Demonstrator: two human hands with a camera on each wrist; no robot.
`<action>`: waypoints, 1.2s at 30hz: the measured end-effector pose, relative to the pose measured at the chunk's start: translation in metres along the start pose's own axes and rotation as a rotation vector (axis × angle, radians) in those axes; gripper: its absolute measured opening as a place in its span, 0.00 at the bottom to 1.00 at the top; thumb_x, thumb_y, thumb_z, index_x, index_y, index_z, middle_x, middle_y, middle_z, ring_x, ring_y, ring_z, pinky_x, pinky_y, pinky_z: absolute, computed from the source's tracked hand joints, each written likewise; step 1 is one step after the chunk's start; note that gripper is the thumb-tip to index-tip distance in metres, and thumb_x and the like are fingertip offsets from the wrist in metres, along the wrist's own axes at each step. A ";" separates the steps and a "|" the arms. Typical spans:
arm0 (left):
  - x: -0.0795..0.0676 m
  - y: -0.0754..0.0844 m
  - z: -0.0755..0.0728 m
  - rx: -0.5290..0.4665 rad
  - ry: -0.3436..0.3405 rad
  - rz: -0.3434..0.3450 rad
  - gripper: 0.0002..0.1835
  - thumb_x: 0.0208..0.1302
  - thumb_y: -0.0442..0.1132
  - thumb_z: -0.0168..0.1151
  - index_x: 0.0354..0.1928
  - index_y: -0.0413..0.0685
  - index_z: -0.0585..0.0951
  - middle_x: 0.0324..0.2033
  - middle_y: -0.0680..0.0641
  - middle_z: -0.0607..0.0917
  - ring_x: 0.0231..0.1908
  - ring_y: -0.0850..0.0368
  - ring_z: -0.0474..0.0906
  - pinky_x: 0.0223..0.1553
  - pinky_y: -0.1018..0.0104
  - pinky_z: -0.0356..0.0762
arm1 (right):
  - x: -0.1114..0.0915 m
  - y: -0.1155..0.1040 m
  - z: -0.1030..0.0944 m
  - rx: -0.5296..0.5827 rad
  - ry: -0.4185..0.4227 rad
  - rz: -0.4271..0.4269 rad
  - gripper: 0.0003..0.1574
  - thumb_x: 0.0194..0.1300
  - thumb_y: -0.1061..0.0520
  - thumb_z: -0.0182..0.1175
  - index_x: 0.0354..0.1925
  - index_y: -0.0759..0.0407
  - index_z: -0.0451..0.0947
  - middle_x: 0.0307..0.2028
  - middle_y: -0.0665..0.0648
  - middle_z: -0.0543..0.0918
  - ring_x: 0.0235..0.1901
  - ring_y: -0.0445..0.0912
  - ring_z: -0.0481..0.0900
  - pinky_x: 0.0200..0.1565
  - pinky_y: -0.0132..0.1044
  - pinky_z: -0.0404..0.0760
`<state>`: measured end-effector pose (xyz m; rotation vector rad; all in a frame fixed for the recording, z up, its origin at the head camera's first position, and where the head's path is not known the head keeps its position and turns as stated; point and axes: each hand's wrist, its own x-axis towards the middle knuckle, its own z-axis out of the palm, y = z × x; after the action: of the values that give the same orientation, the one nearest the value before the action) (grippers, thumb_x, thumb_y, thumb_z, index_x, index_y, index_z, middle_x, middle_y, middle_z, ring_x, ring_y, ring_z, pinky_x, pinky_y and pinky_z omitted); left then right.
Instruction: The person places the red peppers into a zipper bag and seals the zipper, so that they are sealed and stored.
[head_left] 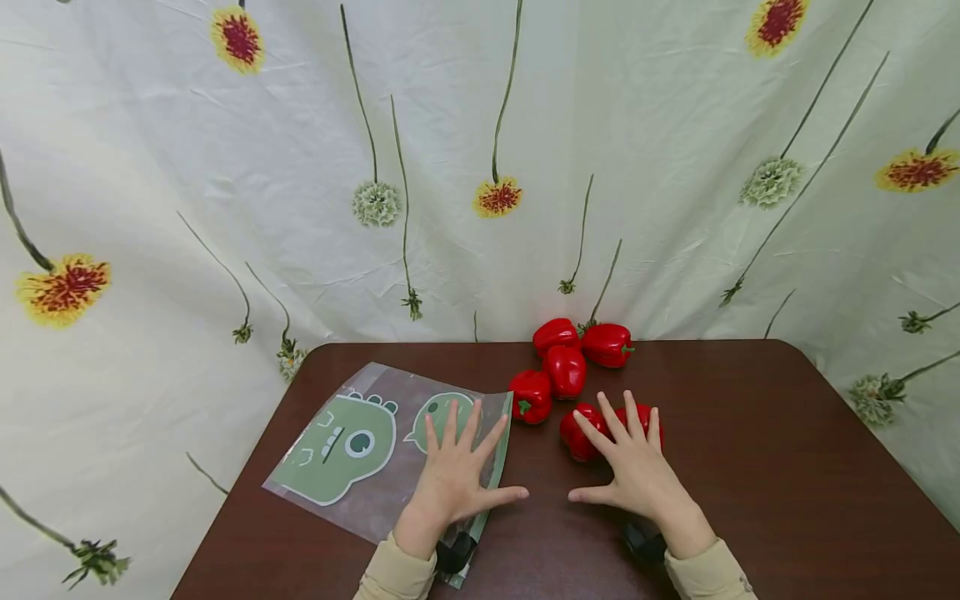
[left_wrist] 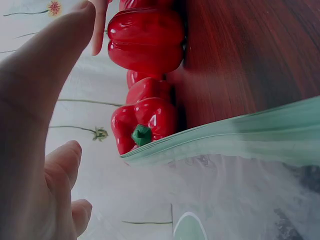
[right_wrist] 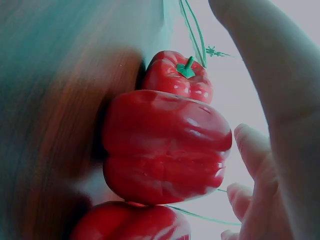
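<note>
My left hand (head_left: 457,475) is spread with straight fingers above the right part of a clear zip bag (head_left: 360,521) printed with green cartoon monsters. The bag lies flat on the table, its green zip edge (left_wrist: 240,127) toward the peppers. Fingers splayed, my right hand (head_left: 641,475) hovers just in front of two red bell peppers (head_left: 579,433), partly covering the right one (head_left: 651,417). In the right wrist view a pepper (right_wrist: 167,147) fills the middle, apart from the fingers. Neither hand holds anything.
Several more red bell peppers (head_left: 564,371) cluster at the back middle of the brown table (head_left: 787,467), one (head_left: 531,397) touching or nearly touching the bag's corner. A white curtain with printed flowers (head_left: 450,267) hangs behind the table's far edge.
</note>
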<state>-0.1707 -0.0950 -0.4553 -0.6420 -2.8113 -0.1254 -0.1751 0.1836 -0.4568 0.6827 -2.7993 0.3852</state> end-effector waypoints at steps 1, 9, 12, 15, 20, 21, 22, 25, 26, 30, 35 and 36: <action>0.000 0.000 -0.001 -0.007 -0.004 -0.003 0.50 0.47 0.81 0.43 0.71 0.64 0.58 0.70 0.40 0.55 0.67 0.31 0.43 0.58 0.28 0.39 | 0.000 0.000 0.000 -0.003 -0.004 0.004 0.66 0.38 0.19 0.60 0.71 0.45 0.56 0.71 0.64 0.47 0.69 0.66 0.30 0.59 0.70 0.31; 0.000 -0.004 -0.002 -0.043 -0.020 -0.015 0.50 0.48 0.80 0.44 0.71 0.63 0.57 0.70 0.39 0.56 0.68 0.31 0.42 0.58 0.28 0.37 | -0.001 0.005 -0.005 -0.008 0.005 0.015 0.66 0.40 0.19 0.60 0.71 0.46 0.54 0.71 0.65 0.47 0.68 0.66 0.30 0.59 0.70 0.33; 0.000 -0.006 -0.002 -0.063 -0.021 -0.021 0.50 0.49 0.80 0.44 0.71 0.63 0.56 0.70 0.39 0.56 0.68 0.31 0.42 0.58 0.28 0.37 | -0.001 0.007 -0.006 -0.003 0.021 0.015 0.66 0.41 0.19 0.60 0.71 0.46 0.55 0.71 0.66 0.48 0.68 0.67 0.31 0.59 0.70 0.34; 0.000 -0.008 -0.002 -0.085 -0.017 -0.028 0.50 0.49 0.79 0.45 0.72 0.62 0.56 0.70 0.39 0.55 0.68 0.31 0.40 0.58 0.28 0.38 | -0.001 0.010 -0.008 0.007 0.027 0.027 0.65 0.41 0.20 0.61 0.71 0.46 0.54 0.70 0.67 0.49 0.68 0.67 0.31 0.59 0.71 0.34; 0.000 -0.013 -0.004 -0.096 -0.009 -0.041 0.51 0.50 0.79 0.45 0.72 0.60 0.55 0.69 0.38 0.55 0.68 0.31 0.39 0.58 0.27 0.37 | -0.001 0.015 -0.012 0.031 0.030 0.057 0.65 0.41 0.22 0.62 0.71 0.46 0.55 0.71 0.66 0.47 0.68 0.67 0.31 0.59 0.70 0.34; 0.000 -0.014 -0.004 -0.103 -0.005 -0.042 0.51 0.50 0.79 0.45 0.72 0.60 0.56 0.69 0.38 0.55 0.68 0.31 0.39 0.58 0.27 0.36 | -0.002 0.016 -0.012 0.037 0.029 0.063 0.65 0.41 0.22 0.63 0.71 0.46 0.54 0.71 0.66 0.47 0.68 0.67 0.30 0.59 0.70 0.34; 0.000 -0.015 -0.004 -0.110 -0.005 -0.045 0.51 0.50 0.79 0.46 0.72 0.59 0.56 0.69 0.38 0.55 0.68 0.31 0.39 0.58 0.27 0.36 | -0.002 0.017 -0.013 0.039 0.030 0.068 0.65 0.42 0.22 0.63 0.71 0.46 0.54 0.71 0.65 0.46 0.68 0.67 0.31 0.59 0.70 0.35; 0.000 -0.016 -0.004 -0.142 0.002 -0.049 0.50 0.51 0.78 0.47 0.72 0.58 0.56 0.69 0.37 0.55 0.68 0.31 0.39 0.58 0.27 0.35 | -0.003 0.020 -0.015 0.050 0.029 0.081 0.65 0.42 0.24 0.64 0.72 0.46 0.53 0.71 0.65 0.45 0.68 0.67 0.30 0.59 0.70 0.36; 0.000 -0.016 -0.004 -0.154 0.006 -0.051 0.50 0.51 0.77 0.47 0.72 0.58 0.57 0.69 0.37 0.56 0.68 0.31 0.40 0.58 0.27 0.35 | -0.003 0.021 -0.015 0.058 0.028 0.086 0.65 0.42 0.25 0.65 0.72 0.46 0.52 0.71 0.65 0.45 0.68 0.67 0.30 0.59 0.70 0.36; 0.001 -0.016 -0.002 -0.199 0.009 -0.058 0.50 0.51 0.77 0.47 0.71 0.56 0.58 0.69 0.37 0.56 0.68 0.31 0.42 0.58 0.27 0.38 | -0.004 0.027 -0.016 0.080 0.032 0.109 0.65 0.43 0.28 0.68 0.72 0.48 0.52 0.71 0.66 0.45 0.68 0.69 0.32 0.59 0.70 0.39; 0.002 -0.015 0.002 -0.325 0.006 -0.080 0.47 0.54 0.73 0.50 0.71 0.55 0.59 0.68 0.36 0.58 0.68 0.32 0.45 0.58 0.28 0.42 | -0.003 0.035 -0.016 0.107 0.027 0.151 0.65 0.43 0.31 0.69 0.72 0.50 0.52 0.70 0.68 0.47 0.67 0.69 0.35 0.58 0.71 0.44; 0.003 -0.015 0.003 -0.360 0.002 -0.089 0.47 0.55 0.73 0.50 0.71 0.55 0.59 0.68 0.36 0.59 0.68 0.33 0.45 0.58 0.28 0.42 | -0.003 0.036 -0.016 0.113 0.026 0.160 0.65 0.43 0.31 0.69 0.72 0.50 0.52 0.70 0.68 0.47 0.67 0.69 0.35 0.58 0.71 0.45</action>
<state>-0.1803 -0.1073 -0.4579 -0.5877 -2.8376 -0.6591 -0.1870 0.2207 -0.4498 0.4730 -2.8334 0.5821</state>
